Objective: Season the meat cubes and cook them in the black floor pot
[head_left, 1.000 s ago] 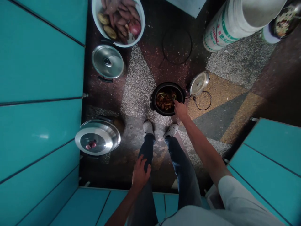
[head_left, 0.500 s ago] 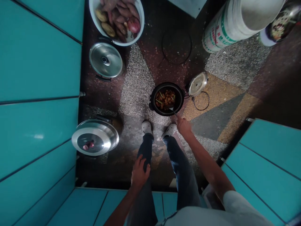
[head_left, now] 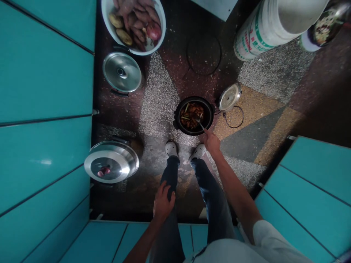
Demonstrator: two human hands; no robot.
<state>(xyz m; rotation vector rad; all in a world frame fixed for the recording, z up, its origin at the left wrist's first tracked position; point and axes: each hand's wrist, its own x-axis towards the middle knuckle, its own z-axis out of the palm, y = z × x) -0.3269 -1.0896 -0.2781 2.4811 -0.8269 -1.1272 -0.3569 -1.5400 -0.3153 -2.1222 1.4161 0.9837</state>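
In my right hand (head_left: 211, 142) is the handle of a spatula (head_left: 202, 126), its head down among the food. That food (head_left: 189, 113), brown chunks with a few green strips, lies in a dark round electric cooking pot (head_left: 208, 126) on the floor in front of my feet. The fingers of my right hand are closed round the handle, just off the pot's near right rim. My left hand (head_left: 163, 201) rests on my left knee with its fingers apart, holding nothing.
Right of the pot lie a round lid (head_left: 229, 98) and a cable (head_left: 238, 118). Lidded pots (head_left: 122, 72) (head_left: 112, 160) stand left. A basin (head_left: 161, 40) holds sweet potatoes and an onion (head_left: 153, 31). A white bucket (head_left: 252, 36) stands far right; teal cabinets (head_left: 46, 76) flank me.
The spatula's head has shifted slightly within the pot and turned, stirring the chunks and green strips. My right hand has moved a little up and left. My left hand stays on the knee.
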